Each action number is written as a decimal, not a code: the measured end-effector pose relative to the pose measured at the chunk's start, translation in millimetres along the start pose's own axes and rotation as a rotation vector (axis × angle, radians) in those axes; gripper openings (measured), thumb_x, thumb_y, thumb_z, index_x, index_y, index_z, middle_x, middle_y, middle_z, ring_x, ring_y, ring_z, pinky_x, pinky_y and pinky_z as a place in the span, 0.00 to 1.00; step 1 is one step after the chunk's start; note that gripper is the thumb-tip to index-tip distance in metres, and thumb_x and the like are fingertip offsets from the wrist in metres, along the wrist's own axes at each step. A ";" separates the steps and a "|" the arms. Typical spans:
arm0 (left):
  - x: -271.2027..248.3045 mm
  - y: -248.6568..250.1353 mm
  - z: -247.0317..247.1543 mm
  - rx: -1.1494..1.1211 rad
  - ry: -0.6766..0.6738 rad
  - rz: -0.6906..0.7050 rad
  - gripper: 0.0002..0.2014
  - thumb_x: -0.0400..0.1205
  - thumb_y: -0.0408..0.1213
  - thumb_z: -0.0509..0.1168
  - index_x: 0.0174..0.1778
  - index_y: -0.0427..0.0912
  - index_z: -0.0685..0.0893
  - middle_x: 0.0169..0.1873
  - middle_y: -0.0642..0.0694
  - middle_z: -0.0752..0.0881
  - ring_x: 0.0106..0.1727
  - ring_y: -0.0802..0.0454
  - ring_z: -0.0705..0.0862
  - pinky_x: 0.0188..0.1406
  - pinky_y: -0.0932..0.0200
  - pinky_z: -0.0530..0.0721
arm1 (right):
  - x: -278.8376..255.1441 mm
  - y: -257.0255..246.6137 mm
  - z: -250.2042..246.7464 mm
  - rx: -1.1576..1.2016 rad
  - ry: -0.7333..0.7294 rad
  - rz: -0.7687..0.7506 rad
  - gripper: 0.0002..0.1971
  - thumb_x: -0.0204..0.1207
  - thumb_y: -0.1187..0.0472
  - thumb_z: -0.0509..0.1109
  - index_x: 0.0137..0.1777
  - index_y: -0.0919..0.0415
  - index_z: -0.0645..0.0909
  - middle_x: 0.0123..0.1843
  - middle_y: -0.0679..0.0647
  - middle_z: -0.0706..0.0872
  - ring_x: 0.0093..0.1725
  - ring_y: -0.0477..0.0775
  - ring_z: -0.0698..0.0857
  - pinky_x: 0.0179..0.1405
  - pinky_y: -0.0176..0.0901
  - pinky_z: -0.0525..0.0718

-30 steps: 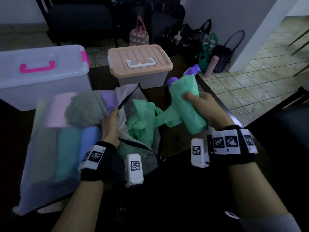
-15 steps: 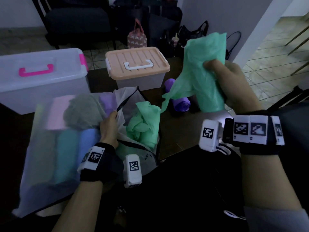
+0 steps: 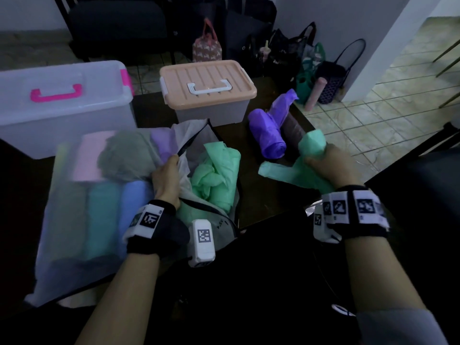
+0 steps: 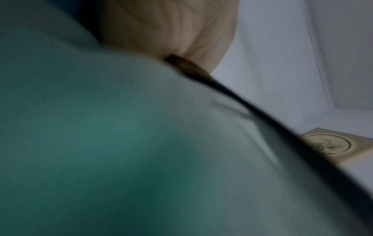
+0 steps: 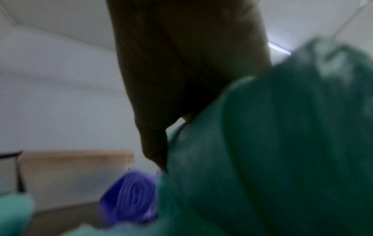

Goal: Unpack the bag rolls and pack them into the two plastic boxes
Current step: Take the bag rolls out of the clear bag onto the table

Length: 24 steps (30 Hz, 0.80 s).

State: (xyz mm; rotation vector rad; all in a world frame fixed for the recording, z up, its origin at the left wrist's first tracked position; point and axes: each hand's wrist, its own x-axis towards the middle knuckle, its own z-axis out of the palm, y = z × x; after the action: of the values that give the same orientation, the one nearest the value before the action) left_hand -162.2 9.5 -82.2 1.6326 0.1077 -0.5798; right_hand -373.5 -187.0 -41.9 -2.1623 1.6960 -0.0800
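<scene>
Green roll (image 3: pixel 314 158) comes down from head height to the bench (image 3: pixel 263 195) just right of the purple roll (image 3: pixel 267 134), right hand (image 3: pixel 331 168) clamped around it, left hand (image 3: pixel 166 180) gripping the storage bag (image 3: pixel 74 220) mouth, both boxes lidded, so packing hasn't begun.

I am seeing no legible words; only square coded markers are showing on my wristbands (image 3: pixel 149 218), and small dark print on the grey bag (image 3: pixel 219 226) is staying unreadable.
</scene>
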 end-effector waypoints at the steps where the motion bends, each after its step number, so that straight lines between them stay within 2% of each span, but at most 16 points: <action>1: 0.0 -0.3 -0.2 0.000 -0.001 -0.001 0.14 0.80 0.40 0.61 0.28 0.43 0.73 0.36 0.41 0.75 0.40 0.49 0.72 0.39 0.53 0.71 | 0.8 2.5 11.5 -0.016 0.011 0.011 0.30 0.75 0.47 0.68 0.68 0.69 0.70 0.66 0.70 0.78 0.65 0.70 0.78 0.58 0.56 0.76; 4: 1.0 -2.4 -0.3 -0.027 -0.013 -0.012 0.13 0.79 0.41 0.62 0.29 0.46 0.70 0.32 0.43 0.72 0.40 0.50 0.70 0.35 0.53 0.69 | 3.1 5.9 41.1 -0.039 0.081 0.031 0.27 0.76 0.50 0.67 0.68 0.68 0.68 0.66 0.68 0.74 0.66 0.69 0.75 0.60 0.59 0.74; 7: 1.3 -3.0 -0.6 -0.017 -0.011 -0.014 0.13 0.80 0.41 0.62 0.30 0.46 0.70 0.31 0.44 0.71 0.39 0.49 0.70 0.33 0.54 0.69 | 3.9 2.2 58.4 -0.117 0.225 0.013 0.26 0.75 0.53 0.67 0.68 0.69 0.69 0.65 0.68 0.73 0.67 0.68 0.71 0.61 0.60 0.72; 9: 2.2 -3.9 -0.3 -0.008 -0.015 -0.012 0.12 0.79 0.42 0.62 0.30 0.46 0.71 0.33 0.42 0.72 0.39 0.49 0.70 0.35 0.53 0.69 | 7.4 1.2 63.4 -0.133 0.270 0.008 0.30 0.73 0.51 0.68 0.70 0.68 0.66 0.66 0.68 0.72 0.67 0.68 0.70 0.62 0.62 0.71; 11: 3.1 -5.0 -0.1 -0.012 -0.018 -0.009 0.13 0.80 0.41 0.62 0.30 0.46 0.71 0.31 0.43 0.72 0.38 0.49 0.70 0.33 0.53 0.69 | 13.8 0.9 63.8 -0.090 0.279 0.022 0.37 0.71 0.45 0.69 0.73 0.66 0.62 0.68 0.67 0.71 0.68 0.69 0.71 0.62 0.64 0.71; 13: 5.0 -6.4 0.2 -0.019 -0.020 -0.001 0.13 0.80 0.41 0.61 0.30 0.45 0.70 0.31 0.43 0.72 0.38 0.49 0.70 0.32 0.53 0.69 | 23.6 1.8 61.5 -0.036 0.261 0.026 0.42 0.70 0.39 0.68 0.77 0.61 0.57 0.71 0.67 0.68 0.70 0.70 0.70 0.63 0.66 0.71; 16: 7.9 -8.0 0.7 -0.023 -0.021 0.008 0.13 0.80 0.40 0.61 0.30 0.46 0.71 0.30 0.44 0.72 0.39 0.49 0.71 0.33 0.53 0.70 | 42.0 3.8 55.6 -0.029 0.126 -0.021 0.38 0.74 0.38 0.63 0.79 0.49 0.53 0.76 0.64 0.65 0.71 0.71 0.70 0.65 0.66 0.73; 19: 9.3 -9.5 1.5 -0.032 -0.029 0.008 0.13 0.81 0.40 0.61 0.29 0.46 0.70 0.28 0.46 0.71 0.38 0.49 0.71 0.29 0.55 0.69 | 54.7 -3.0 48.7 -0.041 0.006 -0.058 0.34 0.78 0.39 0.60 0.80 0.51 0.56 0.71 0.65 0.72 0.68 0.69 0.75 0.64 0.62 0.75; 24: 11.7 -10.6 1.2 -0.005 -0.020 0.003 0.14 0.80 0.42 0.61 0.28 0.46 0.70 0.29 0.45 0.71 0.38 0.48 0.70 0.35 0.52 0.70 | 62.8 -18.4 45.9 -0.038 -0.012 -0.073 0.32 0.78 0.44 0.60 0.79 0.53 0.57 0.69 0.66 0.75 0.67 0.69 0.76 0.65 0.63 0.75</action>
State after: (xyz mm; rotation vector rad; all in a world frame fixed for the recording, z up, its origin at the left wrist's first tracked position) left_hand -156.6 7.1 -96.8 1.6216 0.0923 -0.5933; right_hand -327.0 -230.6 -90.1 -2.2474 1.6250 -0.0550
